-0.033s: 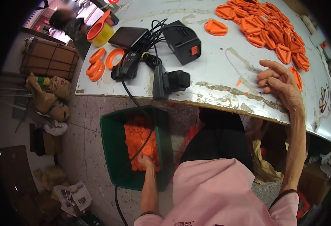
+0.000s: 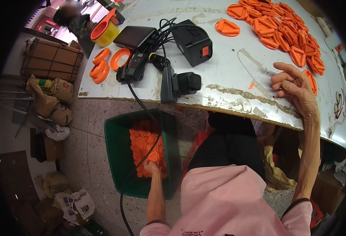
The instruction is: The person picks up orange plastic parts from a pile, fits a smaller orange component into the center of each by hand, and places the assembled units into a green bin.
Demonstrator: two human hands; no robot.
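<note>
My left hand [image 2: 152, 167] is down inside a green bin [image 2: 120, 173], its fingers closed at an orange plastic piece [image 2: 153, 156] on top of a heap of thin orange pieces [image 2: 141, 139]. The fingertips are partly hidden. My right hand [image 2: 295, 87] rests at the table's near edge, palm turned inward, with its fingers loosely bent and apart and nothing in them. Just beside it, on the right, an orange disc [image 2: 310, 82] lies on the table. A large pile of orange round discs with triangular shapes [image 2: 285, 31] covers the far right, with one single disc [image 2: 227, 28] to its left.
On the white worn table [image 2: 220, 70] lie a black charger [image 2: 192, 43], tangled cables, a dark box [image 2: 135, 37], a yellow-orange cup [image 2: 106, 33] and several orange rings [image 2: 120, 59]. A black cable [image 2: 135, 169] hangs across the bin. Sacks [image 2: 49, 96] and a person [image 2: 76, 25] are at left.
</note>
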